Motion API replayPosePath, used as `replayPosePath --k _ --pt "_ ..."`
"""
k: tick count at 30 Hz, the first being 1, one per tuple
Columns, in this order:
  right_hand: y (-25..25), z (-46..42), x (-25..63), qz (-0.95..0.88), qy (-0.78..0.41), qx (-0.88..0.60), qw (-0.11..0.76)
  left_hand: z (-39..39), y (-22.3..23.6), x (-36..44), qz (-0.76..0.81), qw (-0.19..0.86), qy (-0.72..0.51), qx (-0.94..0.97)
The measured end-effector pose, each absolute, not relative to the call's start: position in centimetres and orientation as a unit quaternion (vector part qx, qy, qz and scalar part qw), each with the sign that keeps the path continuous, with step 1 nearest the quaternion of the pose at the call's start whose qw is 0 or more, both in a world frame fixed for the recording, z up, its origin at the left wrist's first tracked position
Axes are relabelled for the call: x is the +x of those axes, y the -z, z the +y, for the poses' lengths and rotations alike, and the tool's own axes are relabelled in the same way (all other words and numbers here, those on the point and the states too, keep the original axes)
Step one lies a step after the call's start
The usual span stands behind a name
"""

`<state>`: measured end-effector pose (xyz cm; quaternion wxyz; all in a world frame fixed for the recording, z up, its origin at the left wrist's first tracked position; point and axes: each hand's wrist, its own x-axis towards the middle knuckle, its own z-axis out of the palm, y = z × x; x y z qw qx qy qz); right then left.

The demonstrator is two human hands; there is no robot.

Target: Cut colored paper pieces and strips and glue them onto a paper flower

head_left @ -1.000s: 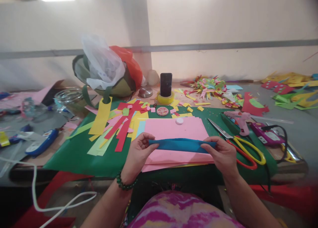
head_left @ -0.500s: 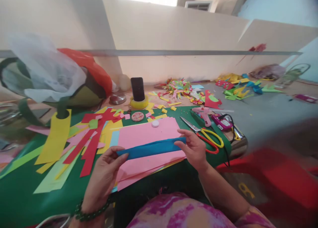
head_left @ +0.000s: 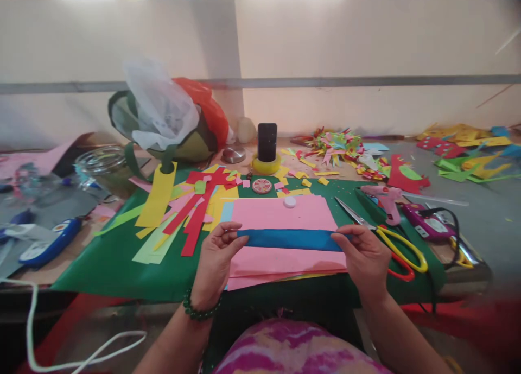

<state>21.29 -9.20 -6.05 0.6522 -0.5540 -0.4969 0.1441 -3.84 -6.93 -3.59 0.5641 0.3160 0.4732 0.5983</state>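
A blue paper strip, seemingly folded lengthwise, stretches level between my two hands. My left hand pinches its left end between thumb and fingers, a dark green bead bracelet on the wrist. The right end is pinched by my right hand. Beneath the strip lies a stack of pink paper sheets with a small white round cap on top. Scissors with one yellow and one red handle lie just right of my right hand, blades pointing away to the left.
Coloured paper strips spread left on a green mat. Behind stand a phone on a yellow tape roll and a bag. A pink glue gun lies right, with paper scraps farther back.
The view has swung left and levelled, so the table things appear farther right. The blue strip, tilted before, now lies level in the picture. Both hands keep hold of its ends.
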Motion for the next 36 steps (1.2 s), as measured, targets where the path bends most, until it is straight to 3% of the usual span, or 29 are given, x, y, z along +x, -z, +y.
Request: replayPosePath --k 25,36 --pt "5.9 -8.3 20.6 -0.492 -0.188 -0.550 0.648 -6.4 4.5 -4.9 0.515 0.473 -0.564 0.440" --pt "9.4 -6.6 21.5 -0.694 -0.053 -0.577 0.427 -5.3 6.2 -4.9 0.557 0.236 -0.359 0.711"
